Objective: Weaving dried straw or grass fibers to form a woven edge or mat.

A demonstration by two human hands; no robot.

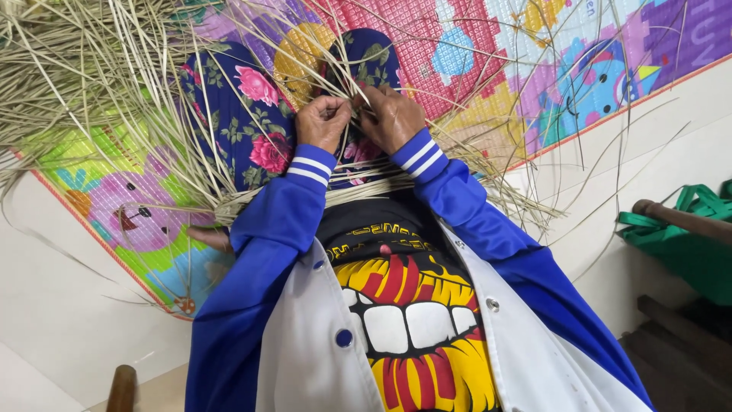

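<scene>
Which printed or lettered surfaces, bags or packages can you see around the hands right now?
Foam play mat: on the floor beneath the straw, bright cartoon panels, some lettering at top right.
Shirt print: on the person's chest, black with yellow lettering above a red-and-yellow mouth graphic.
Green fabric bag: right edge, on the floor, no label visible.
No screens or signs.

Left hand and right hand meet over the lap, fingers pinched on thin pale dried reed strips fanning out across the floral-print navy trousers. Underneath lies a colourful foam play mat; a green woven bag sits at right.
</scene>
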